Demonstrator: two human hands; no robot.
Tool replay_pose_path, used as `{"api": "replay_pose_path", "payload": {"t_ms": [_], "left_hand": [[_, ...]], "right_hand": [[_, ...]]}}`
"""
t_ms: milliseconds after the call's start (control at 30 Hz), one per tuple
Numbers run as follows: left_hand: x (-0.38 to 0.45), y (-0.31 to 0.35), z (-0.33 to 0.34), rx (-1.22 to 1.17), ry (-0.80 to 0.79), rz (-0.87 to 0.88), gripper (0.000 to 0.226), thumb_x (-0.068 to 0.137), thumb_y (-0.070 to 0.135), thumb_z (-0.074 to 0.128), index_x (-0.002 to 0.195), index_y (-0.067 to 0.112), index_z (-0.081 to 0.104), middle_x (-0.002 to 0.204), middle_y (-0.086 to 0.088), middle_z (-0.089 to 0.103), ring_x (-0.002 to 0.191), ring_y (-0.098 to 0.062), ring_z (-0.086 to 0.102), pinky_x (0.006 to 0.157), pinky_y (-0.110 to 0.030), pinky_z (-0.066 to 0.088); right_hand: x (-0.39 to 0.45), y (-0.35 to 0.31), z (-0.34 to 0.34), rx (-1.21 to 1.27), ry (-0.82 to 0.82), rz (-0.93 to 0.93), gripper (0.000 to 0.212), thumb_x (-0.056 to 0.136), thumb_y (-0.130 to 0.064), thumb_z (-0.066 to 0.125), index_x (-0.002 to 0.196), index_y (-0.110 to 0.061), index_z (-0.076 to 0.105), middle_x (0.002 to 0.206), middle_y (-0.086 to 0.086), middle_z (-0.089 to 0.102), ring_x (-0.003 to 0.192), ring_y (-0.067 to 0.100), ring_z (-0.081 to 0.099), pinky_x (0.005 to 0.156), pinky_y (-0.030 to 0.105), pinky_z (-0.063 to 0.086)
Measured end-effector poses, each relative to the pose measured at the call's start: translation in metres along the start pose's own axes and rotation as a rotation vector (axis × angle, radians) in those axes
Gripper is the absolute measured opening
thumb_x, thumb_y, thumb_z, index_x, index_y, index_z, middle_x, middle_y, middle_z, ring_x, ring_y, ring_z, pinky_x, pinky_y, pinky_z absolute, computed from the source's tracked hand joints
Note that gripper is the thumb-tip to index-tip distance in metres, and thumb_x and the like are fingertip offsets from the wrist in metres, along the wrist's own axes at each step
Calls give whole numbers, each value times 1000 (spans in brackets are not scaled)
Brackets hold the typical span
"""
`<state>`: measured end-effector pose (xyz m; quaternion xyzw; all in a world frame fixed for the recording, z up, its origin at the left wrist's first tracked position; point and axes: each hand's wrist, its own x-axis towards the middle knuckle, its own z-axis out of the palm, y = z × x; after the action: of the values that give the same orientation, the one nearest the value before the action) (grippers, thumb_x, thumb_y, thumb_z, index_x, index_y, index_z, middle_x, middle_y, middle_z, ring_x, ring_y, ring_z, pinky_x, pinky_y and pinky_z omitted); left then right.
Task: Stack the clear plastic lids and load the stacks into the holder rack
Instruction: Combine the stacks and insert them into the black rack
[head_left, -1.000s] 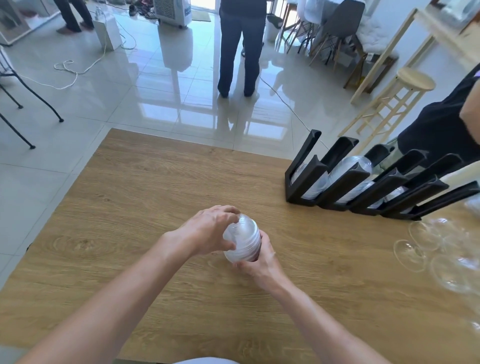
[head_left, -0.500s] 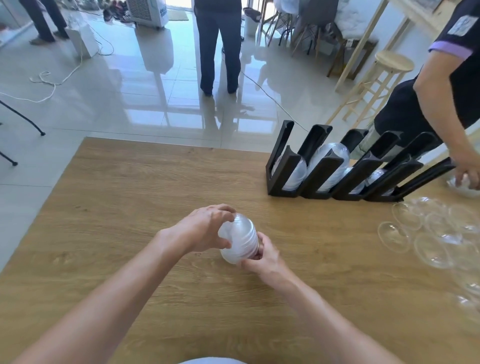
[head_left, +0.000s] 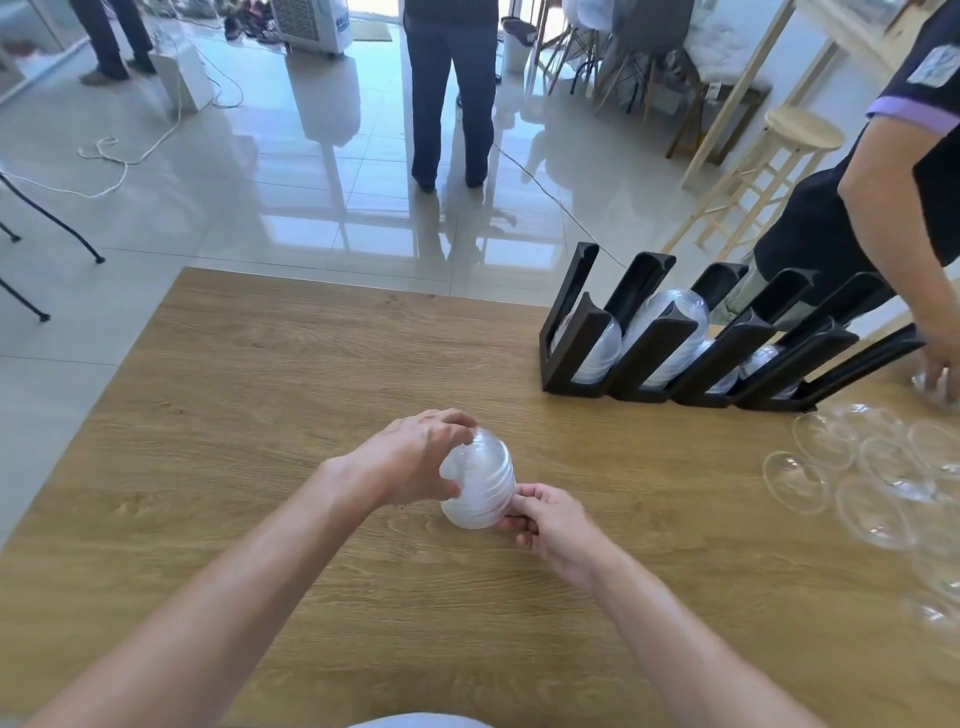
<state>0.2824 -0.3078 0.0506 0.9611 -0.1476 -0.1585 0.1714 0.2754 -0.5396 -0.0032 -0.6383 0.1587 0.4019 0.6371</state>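
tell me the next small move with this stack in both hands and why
Probably carry the stack of lids right and away toward the holder rack and aim it at a slot with room. The left hand and right hand already grip the stack above the table, while the left slots already hold stacks and loose lids still wait.

A: What do you see of the person?

B: Two bare arms, each going up to a hand. The left hand (head_left: 415, 457) and the right hand (head_left: 558, 525) have nothing on them. No gloves, no rings, no watch.

A: Any sleeves?

B: None show. The arms are bare from the wrists back to the bottom edge.

A: Any clothes at all?

B: Just a small bit of pale cloth, below the hands, between the two arms. I cannot tell what it is.
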Motion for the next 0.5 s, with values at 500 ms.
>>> {"api": "replay_pose_path", "payload": {"t_ms": [500], "left_hand": [[3,4,-5,-34,13,-40,77,76,52,79,141,23,49,143,17,37,115,-12,56,92,-24,43]], "right_hand": [[-1,6,-15,329,-131,73,30,90,-4,73,118,1,66,88,11,68,73,15,63,57,21,53]]}}
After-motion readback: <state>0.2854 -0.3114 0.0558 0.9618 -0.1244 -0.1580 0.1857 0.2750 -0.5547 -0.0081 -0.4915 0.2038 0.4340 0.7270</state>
